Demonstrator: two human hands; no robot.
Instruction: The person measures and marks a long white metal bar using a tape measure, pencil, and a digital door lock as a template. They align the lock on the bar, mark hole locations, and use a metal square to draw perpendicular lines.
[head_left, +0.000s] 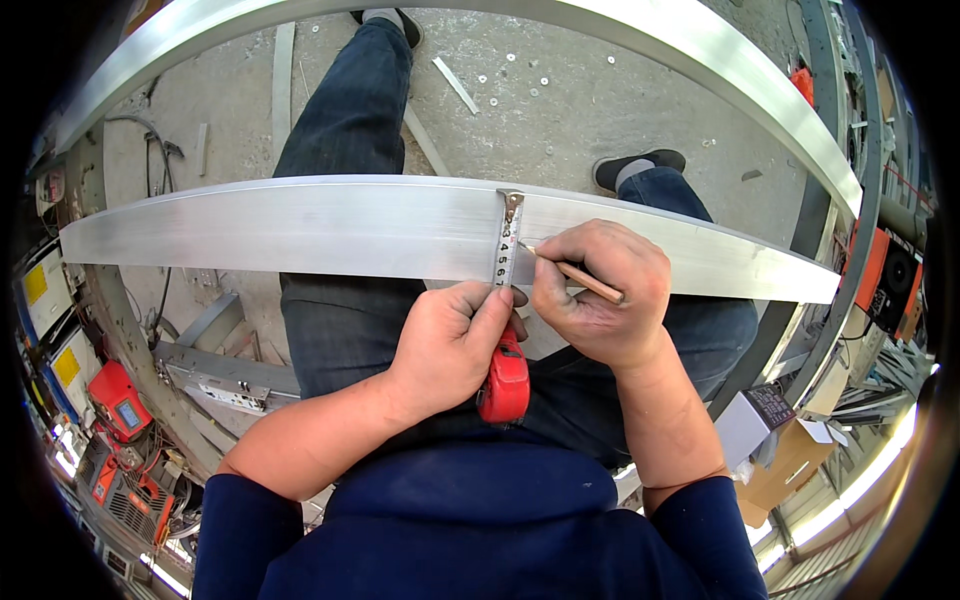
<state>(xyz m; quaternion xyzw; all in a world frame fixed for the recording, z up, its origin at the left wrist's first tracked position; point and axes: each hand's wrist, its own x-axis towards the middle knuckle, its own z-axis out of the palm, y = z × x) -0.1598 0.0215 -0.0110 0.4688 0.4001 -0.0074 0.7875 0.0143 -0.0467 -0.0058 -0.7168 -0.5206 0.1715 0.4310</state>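
Observation:
A long silvery metal bar lies crosswise above my thighs. My left hand is closed on a red tape measure, its thumb pressing the blade near the bar's near edge. The pulled-out blade runs across the bar's face, and its metal end hook sits at the far edge. In my right hand is a wooden pencil, pinched between thumb and fingers. The pencil's tip points at the bar just right of the blade; whether it touches cannot be made out.
Another metal bar spans the far side. Bolted steel framing stands at left, near a red device with a small screen. Right are a cardboard box and an orange-black machine. Washers and metal strips litter the concrete floor.

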